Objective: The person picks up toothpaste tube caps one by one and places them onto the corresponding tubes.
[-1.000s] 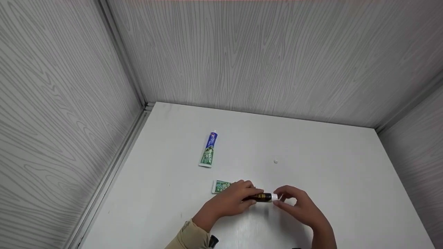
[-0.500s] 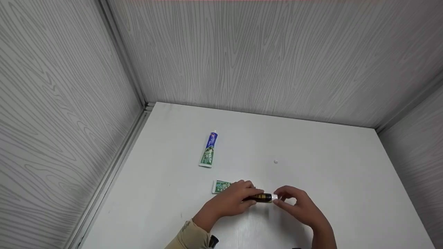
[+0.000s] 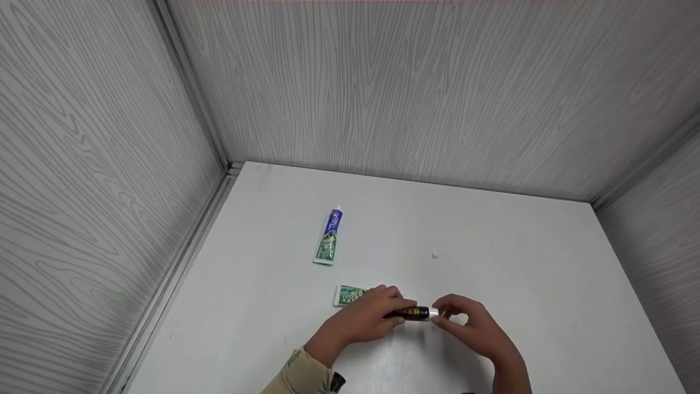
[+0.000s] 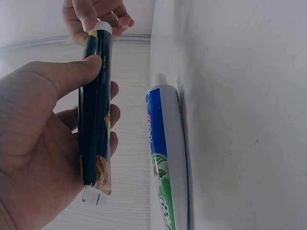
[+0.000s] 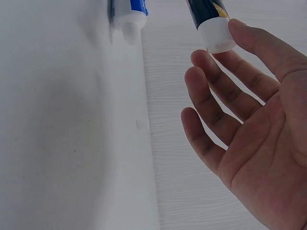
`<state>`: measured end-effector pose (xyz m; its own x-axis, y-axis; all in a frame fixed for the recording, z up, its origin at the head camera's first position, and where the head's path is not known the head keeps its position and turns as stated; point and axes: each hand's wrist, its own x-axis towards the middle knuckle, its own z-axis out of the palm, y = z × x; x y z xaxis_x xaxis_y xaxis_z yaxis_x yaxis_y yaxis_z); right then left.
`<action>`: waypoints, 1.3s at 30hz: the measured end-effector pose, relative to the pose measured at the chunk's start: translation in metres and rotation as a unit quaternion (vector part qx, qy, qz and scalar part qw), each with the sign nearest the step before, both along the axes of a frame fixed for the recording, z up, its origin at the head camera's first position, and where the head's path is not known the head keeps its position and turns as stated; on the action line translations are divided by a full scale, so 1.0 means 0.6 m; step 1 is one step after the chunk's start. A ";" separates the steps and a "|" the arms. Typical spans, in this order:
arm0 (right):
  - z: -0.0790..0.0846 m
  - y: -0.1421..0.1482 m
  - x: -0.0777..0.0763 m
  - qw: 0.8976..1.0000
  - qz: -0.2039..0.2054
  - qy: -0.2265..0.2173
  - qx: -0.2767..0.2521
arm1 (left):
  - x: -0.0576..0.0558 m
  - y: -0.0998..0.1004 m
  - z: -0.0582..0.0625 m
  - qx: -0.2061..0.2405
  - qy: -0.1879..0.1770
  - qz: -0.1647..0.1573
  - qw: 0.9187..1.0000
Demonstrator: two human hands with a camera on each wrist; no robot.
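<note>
My left hand [image 3: 367, 314] grips a dark tube with gold lettering [image 3: 414, 313], fingers and thumb wrapped around its body. The left wrist view shows this dark tube [image 4: 96, 110] lengthwise, its flat end by the palm. At its other end is a white cap [image 5: 217, 36], which my right hand [image 3: 473, 324] pinches between thumb and index finger. The remaining right fingers are loosely bent in the right wrist view. A blue and green toothpaste tube [image 4: 165, 143] lies on the table beside the left hand, which partly hides it in the head view.
Farther back on the white table [image 3: 508, 257] lies another blue and green toothpaste tube [image 3: 328, 236]. A small white piece [image 3: 434, 255] sits beyond the right hand. Grey wood-grain panels [image 3: 383, 93] wall the table at the back and both sides.
</note>
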<state>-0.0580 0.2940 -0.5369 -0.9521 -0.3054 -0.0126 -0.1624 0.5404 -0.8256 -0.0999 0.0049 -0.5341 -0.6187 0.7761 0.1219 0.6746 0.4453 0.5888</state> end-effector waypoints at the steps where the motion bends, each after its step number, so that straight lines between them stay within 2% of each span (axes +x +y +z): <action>1: 0.000 0.000 0.000 1.000 0.000 0.001 0.000 | 0.000 0.000 0.000 0.000 0.001 -0.001 1.000; 12: -0.002 -0.001 0.003 1.000 0.002 0.007 -0.009 | -0.002 -0.001 -0.004 0.005 0.006 -0.003 1.000; 31: 0.001 -0.001 0.001 1.000 0.008 -0.008 -0.018 | -0.003 0.000 -0.001 0.007 0.004 0.000 1.000; 39: -0.001 -0.002 0.004 0.999 0.000 0.035 -0.011 | -0.002 0.001 -0.002 0.005 0.009 -0.003 1.000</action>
